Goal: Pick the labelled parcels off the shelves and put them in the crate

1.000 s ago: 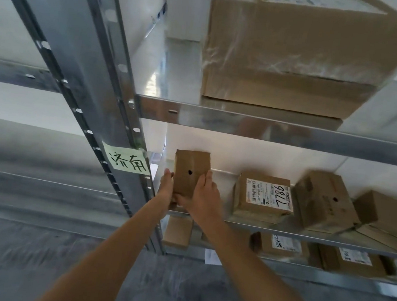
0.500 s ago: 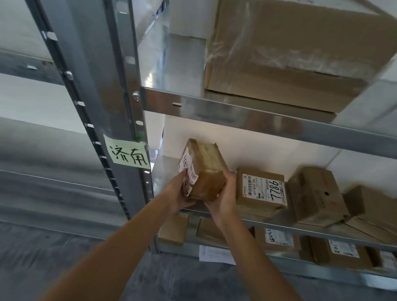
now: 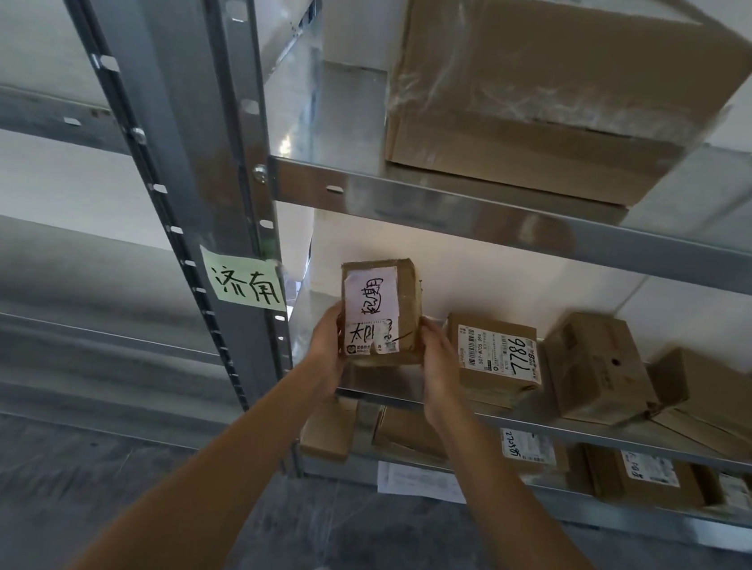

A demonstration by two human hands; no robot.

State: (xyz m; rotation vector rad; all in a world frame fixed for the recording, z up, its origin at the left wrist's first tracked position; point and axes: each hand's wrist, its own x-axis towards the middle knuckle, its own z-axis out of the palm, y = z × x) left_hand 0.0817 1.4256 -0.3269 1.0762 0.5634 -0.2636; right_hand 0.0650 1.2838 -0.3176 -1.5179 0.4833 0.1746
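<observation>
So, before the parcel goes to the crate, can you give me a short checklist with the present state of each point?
1. Both hands hold it: left hand and right hand grip the small parcel: ok.
2. Label faces the person: ok.
3. Parcel lifted free of the middle shelf: cannot tell.
4. No contact with the 7786 parcel: ok.
5. Crate location: not in view, cannot tell.
</observation>
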